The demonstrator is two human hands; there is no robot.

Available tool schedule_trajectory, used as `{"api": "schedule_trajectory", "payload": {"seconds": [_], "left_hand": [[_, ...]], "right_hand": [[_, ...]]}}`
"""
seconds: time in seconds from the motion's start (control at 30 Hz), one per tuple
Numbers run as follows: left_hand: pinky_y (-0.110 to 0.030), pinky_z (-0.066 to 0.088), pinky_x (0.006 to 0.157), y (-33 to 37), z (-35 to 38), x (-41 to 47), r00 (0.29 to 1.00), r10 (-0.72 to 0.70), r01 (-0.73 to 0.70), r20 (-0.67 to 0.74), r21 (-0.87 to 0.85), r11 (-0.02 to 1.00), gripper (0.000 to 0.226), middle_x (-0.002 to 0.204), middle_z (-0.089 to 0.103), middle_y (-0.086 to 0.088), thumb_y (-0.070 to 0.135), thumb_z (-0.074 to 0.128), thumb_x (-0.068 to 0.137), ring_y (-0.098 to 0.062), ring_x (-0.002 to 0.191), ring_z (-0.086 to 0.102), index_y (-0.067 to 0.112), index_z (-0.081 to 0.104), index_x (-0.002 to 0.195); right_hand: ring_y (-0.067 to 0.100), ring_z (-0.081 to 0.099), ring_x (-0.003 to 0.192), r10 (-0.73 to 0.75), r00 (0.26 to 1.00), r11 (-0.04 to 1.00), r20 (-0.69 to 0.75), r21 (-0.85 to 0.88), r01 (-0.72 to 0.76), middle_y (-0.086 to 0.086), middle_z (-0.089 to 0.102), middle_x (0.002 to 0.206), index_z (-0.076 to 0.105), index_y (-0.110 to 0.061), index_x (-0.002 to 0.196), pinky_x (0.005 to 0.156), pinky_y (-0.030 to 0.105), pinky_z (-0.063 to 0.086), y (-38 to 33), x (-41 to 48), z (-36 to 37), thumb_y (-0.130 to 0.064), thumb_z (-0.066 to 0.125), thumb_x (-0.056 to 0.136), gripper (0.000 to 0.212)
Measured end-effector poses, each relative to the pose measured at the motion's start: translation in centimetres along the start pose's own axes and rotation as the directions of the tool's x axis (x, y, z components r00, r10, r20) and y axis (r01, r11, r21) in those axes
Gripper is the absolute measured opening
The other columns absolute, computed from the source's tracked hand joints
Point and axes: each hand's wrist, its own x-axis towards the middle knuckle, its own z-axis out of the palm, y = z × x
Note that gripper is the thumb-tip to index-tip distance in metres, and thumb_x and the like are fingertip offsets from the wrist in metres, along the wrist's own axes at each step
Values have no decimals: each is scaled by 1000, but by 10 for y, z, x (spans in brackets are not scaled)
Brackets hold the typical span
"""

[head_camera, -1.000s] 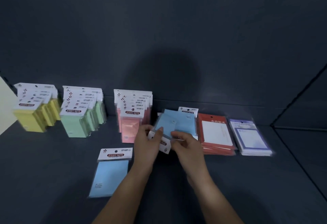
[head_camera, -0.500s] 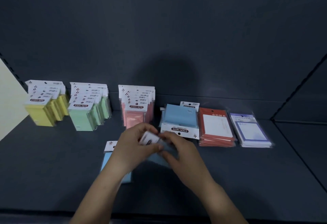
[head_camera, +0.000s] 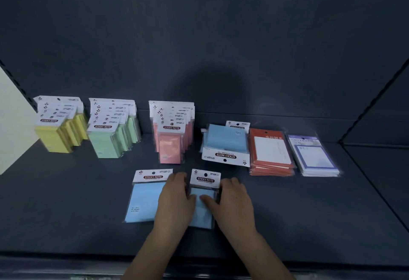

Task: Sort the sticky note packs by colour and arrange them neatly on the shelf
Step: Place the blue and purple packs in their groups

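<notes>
Blue pack (head_camera: 201, 214) near shelf (head_camera: 66, 202) front edge, left grip (head_camera: 174, 198) and right grip (head_camera: 232, 200) both pinching its sides; best squared beside loose blue pack (head_camera: 143, 202), headers level.

The left hand (head_camera: 174, 193) hides the held blue pack's (head_camera: 202, 210) left edge.

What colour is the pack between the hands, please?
Light blue pack with a white header card; the head view shows it.
</notes>
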Motion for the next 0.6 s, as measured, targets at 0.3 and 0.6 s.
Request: {"api": "schedule_trajectory", "payload": {"seconds": [0.3, 0.6], "left_hand": [[-31, 46, 81, 26, 14, 47, 997, -72, 66, -37, -156, 986, 28, 78, 57, 10, 38, 55, 90, -16, 85, 58, 13, 63, 99], [-19, 44, 64, 37, 7, 58, 995, -17, -21, -99, -374, 927, 13, 70, 63, 1, 15, 62, 85, -10, 66, 56, 9, 64, 74]], "right_hand": [[-2, 52, 73, 68, 981, 897, -179, 442, 19, -8, 57, 84, 62, -12, 106, 65, 3, 38, 18, 12, -14, -13, 62, 86, 19], [9, 54, 89, -148, 913, 893, -379, 345, 288, -12, 55, 93, 62, -13, 99, 81, 13, 42, 20, 29, -31, -4, 58, 84, 17]]}}
